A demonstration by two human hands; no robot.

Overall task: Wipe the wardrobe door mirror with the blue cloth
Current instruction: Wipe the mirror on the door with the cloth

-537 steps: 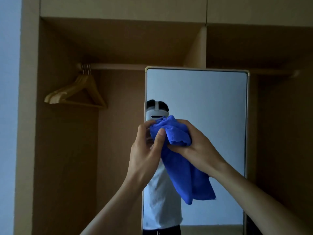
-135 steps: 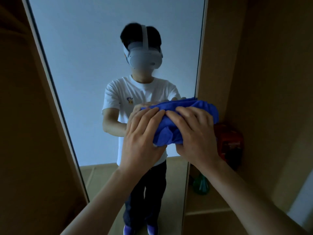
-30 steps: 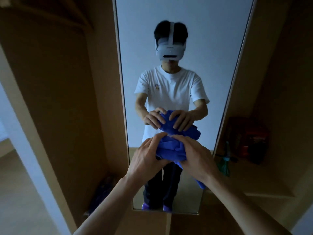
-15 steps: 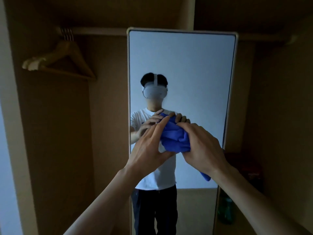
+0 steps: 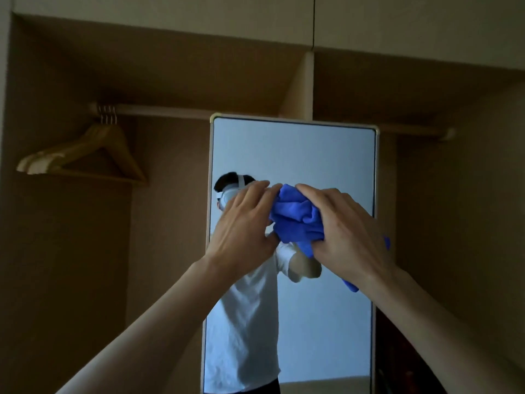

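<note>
Blue cloth (image 5: pixel 298 216) bunched between left hand (image 5: pixel 244 226) and right hand (image 5: pixel 345 231).

Blue cloth (image 5: pixel 298 220) soft, plush; mirror (image 5: pixel 312 160) glossy glass; hangers (image 5: pixel 85 155) smooth wood.

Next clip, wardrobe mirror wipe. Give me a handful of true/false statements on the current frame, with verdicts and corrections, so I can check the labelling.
1. Both hands hold the blue cloth. True: the left hand and right hand grip it from either side.
2. The cloth is spread flat. False: it is bunched up, with a tail hanging below the right hand.
3. Wooden hangers hang on the rail, left of the mirror. True.
4. The hands are at the mirror's bottom edge. False: they are in front of its upper half.
5. Clothes hang on the hangers. False: they are bare.
</note>
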